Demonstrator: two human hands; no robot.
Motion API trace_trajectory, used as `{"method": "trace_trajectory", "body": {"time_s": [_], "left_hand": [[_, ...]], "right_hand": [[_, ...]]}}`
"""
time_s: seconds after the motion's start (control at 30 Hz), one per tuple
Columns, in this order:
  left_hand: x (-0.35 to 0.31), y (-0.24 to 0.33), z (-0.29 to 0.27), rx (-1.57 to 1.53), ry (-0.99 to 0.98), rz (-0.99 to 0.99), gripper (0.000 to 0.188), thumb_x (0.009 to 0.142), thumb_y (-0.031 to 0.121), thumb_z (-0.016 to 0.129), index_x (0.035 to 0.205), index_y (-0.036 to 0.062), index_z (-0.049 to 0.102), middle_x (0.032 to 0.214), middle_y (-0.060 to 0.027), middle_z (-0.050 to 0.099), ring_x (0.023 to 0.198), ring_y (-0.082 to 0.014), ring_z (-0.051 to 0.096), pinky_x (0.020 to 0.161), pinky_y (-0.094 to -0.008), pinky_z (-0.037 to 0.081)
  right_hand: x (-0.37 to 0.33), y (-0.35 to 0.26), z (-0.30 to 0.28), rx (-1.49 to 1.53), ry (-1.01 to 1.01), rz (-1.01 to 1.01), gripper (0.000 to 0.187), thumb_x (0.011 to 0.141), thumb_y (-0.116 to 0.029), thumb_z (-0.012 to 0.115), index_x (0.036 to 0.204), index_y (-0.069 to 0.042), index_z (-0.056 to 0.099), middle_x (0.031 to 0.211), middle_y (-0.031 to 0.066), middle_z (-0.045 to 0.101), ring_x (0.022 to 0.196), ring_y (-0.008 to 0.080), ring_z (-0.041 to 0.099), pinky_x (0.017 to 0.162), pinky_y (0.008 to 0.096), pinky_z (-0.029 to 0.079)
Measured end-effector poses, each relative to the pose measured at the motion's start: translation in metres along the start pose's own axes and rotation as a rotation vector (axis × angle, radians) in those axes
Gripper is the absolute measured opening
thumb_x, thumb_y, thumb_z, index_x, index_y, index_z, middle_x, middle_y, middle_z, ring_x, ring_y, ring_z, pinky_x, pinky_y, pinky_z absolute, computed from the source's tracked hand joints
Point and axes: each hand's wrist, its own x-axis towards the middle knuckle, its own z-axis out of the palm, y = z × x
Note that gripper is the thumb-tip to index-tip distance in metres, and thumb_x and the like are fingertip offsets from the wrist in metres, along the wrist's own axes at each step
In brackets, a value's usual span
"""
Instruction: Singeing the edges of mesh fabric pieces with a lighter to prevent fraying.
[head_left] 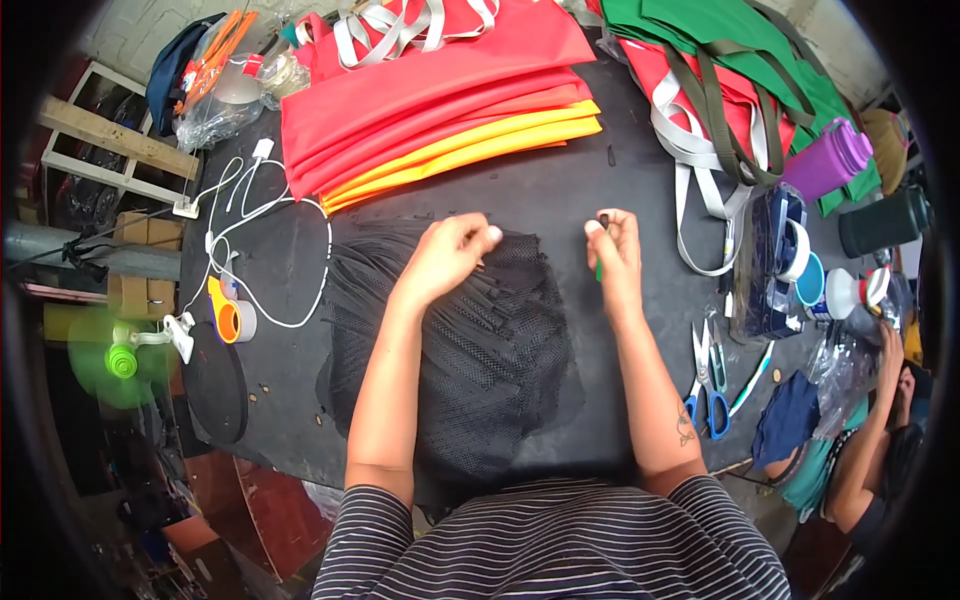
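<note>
A pile of black mesh fabric pieces [490,350] with loose strips lies on the dark table in front of me. Over its far edge, my left hand [450,262] has its fingers curled together in a pinch; what is between them, if anything, is hidden. To the right of the mesh, my right hand [616,255] is closed around a slim thing with a green part [599,271] and a dark tip at its upper end. Most of it is covered by the fingers, so its kind does not show. The two hands are apart.
Folded red and yellow bags [440,130] stack at the back. Green and red bags [690,60] lie far right. Blue-handled scissors [708,385] rest at right, a white cable [268,210] and tape roll [236,322] at left. Another person's arm [872,430] shows at right.
</note>
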Motion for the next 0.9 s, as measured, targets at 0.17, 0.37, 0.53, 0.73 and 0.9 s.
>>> {"method": "trace_trajectory", "body": {"time_s": [0.17,0.37,0.53,0.73,0.9], "left_hand": [[0.01,-0.005,0.015,0.418,0.125,0.174,0.021,0.086,0.01,0.06,0.106,0.005,0.067,0.104,-0.0163,0.063,0.1,-0.0362,0.061,0.088,-0.0444,0.048],[0.007,0.01,0.008,0.367,-0.04,0.044,0.026,0.075,0.011,0.073,0.099,0.0042,0.064,0.094,-0.0104,0.06,0.097,-0.0296,0.061,0.086,-0.038,0.047],[-0.001,0.009,0.009,0.328,-0.036,0.156,0.042,0.072,0.011,0.077,0.11,0.0069,0.059,0.106,-0.0145,0.059,0.104,-0.0337,0.06,0.088,-0.0416,0.049],[-0.004,0.008,0.01,0.249,0.062,0.123,0.037,0.082,0.009,0.067,0.118,0.0088,0.06,0.117,-0.0147,0.057,0.109,-0.0346,0.059,0.093,-0.0416,0.047],[0.002,0.0,0.01,0.122,0.075,0.23,0.034,0.087,0.006,0.059,0.121,0.0083,0.06,0.117,-0.0159,0.058,0.108,-0.0333,0.06,0.094,-0.0397,0.047]], "right_hand": [[-0.006,0.0,-0.001,0.077,-0.146,-0.02,0.016,0.09,-0.008,0.062,0.102,-0.006,0.051,0.082,-0.0033,0.053,0.067,0.003,0.05,0.058,0.0178,0.039],[-0.01,0.011,0.002,-0.035,-0.147,-0.019,0.012,0.09,-0.008,0.063,0.098,-0.003,0.056,0.086,-0.0032,0.056,0.077,0.0034,0.051,0.069,0.0198,0.042],[-0.01,0.003,0.014,0.005,-0.185,0.096,0.015,0.089,-0.012,0.065,0.096,-0.002,0.056,0.079,-0.0016,0.059,0.072,0.005,0.053,0.069,0.0219,0.044],[-0.009,0.015,0.038,-0.148,-0.182,-0.095,0.021,0.082,-0.002,0.068,0.098,-0.001,0.054,0.087,0.0033,0.063,0.084,0.0092,0.06,0.079,0.0246,0.048],[-0.009,0.016,0.044,0.083,-0.329,-0.166,0.026,0.08,0.012,0.063,0.1,-0.001,0.054,0.094,0.0045,0.061,0.092,0.0123,0.062,0.086,0.0256,0.049]]}}
